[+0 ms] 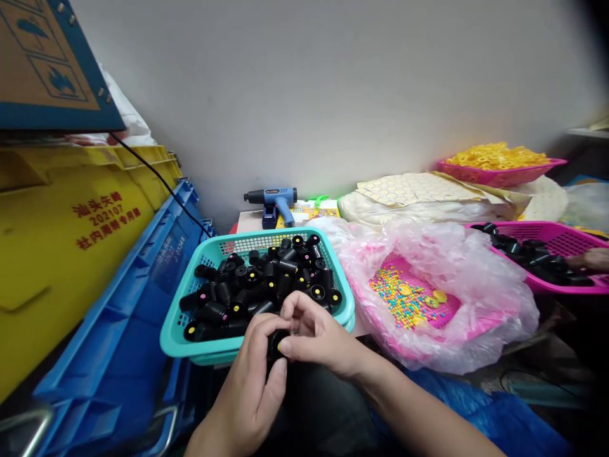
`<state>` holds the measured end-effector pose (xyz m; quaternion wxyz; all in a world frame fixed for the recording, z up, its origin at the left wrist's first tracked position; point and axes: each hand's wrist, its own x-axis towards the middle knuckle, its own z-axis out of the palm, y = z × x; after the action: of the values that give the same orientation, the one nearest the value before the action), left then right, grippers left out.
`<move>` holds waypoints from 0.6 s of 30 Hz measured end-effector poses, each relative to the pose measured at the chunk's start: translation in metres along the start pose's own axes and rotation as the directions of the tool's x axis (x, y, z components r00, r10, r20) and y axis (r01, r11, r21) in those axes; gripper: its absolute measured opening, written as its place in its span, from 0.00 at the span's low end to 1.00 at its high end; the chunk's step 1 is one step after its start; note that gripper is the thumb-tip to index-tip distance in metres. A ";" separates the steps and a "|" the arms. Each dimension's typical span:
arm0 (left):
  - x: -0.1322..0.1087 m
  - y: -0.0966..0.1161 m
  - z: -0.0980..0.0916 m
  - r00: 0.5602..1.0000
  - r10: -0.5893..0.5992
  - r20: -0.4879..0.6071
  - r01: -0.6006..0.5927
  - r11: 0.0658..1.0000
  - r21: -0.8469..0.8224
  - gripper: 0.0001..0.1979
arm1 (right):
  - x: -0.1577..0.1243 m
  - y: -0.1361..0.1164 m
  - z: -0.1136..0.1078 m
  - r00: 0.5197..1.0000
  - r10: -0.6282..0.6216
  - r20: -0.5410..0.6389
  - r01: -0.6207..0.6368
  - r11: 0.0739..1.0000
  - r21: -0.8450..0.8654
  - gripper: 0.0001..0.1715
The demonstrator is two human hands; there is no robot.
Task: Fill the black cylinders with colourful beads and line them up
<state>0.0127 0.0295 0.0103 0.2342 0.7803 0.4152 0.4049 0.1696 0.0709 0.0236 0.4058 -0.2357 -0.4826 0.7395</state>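
Observation:
My left hand (254, 374) is wrapped round a black plastic cylinder (275, 343), seen mostly end-on. The thumb and fingers of my right hand (321, 336) close in a pinch over its end. A tiny yellow bead (280, 347) shows at the right thumb tip, against the black part. Just beyond my hands stands a turquoise basket (174, 339) heaped with black cylinders (223, 292), several with a yellow or pink dot in the end. To its right, a pink basket (402, 266) lined with clear plastic holds many small coloured beads (394, 292) and a few larger yellow pieces (440, 296).
A blue heat gun (280, 197) stands behind the turquoise basket. Yellow (71, 222) and blue crates (118, 330) line the left, under a cardboard box (47, 57). Another person's hand (594, 259) reaches into a pink basket (566, 238) of black parts. Yellow pieces (497, 155) fill another basket.

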 end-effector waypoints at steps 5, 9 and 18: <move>-0.002 -0.002 0.006 0.999 -0.053 0.015 0.054 0.990 -0.127 0.15 | 0.004 0.007 -0.001 1.000 0.016 0.027 -0.018 0.995 0.094 0.31; -0.004 0.000 0.002 0.974 -0.201 0.101 0.222 0.934 -0.281 0.15 | 0.003 0.016 -0.011 0.995 0.063 0.080 -0.073 0.989 0.128 0.31; 0.003 0.001 0.001 0.917 -0.372 0.146 0.359 0.605 -0.711 0.13 | -0.020 0.018 -0.033 0.977 0.012 0.215 -0.046 0.987 0.153 0.23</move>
<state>0.0151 0.0316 0.0122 0.5971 0.5181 0.3731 0.4857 0.1986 0.0680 -0.0078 0.3583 -0.1294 -0.4602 0.8019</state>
